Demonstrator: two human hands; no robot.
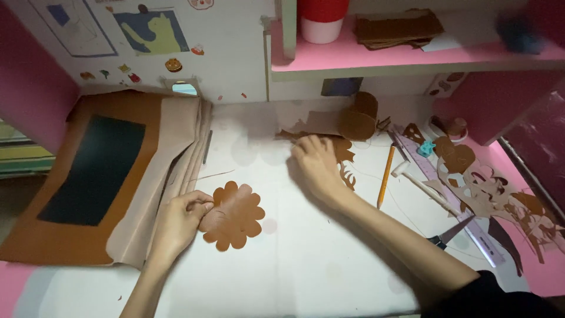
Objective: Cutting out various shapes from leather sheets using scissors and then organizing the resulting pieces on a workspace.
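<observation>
Across the white worktop (306,259), which fills most of the view between pink side walls, the largest thing is a stack of tan and brown sheets (147,171) lying at the left, with a dark rectangular panel (94,171) on top of it. Above the far edge runs a pink shelf (412,56) carrying a red and white cup (322,17) and some folded brown pieces. A roll of brown material (359,118) rests under the shelf, with a heap of brown and pinkish offcuts (500,194) at the right, beside a clear ruler (453,200), scissors (450,234) and a yellow pencil (385,176).

Near the middle lies the scalloped brown flower piece (235,215), flat on the worktop. The left hand (179,221) pinches its left edge between thumb and fingertips, a narrow grip closed on the sheet; the piece spreads away from that hand to the right, roughly round, with no clear long axis.

The right hand (315,165) lies farther off, up and right of the flower, palm down with fingers curled onto small brown cut scraps (344,159) below the roll. Whether it actually holds one I cannot tell. The left hand is clearly the nearer to the flower piece.
</observation>
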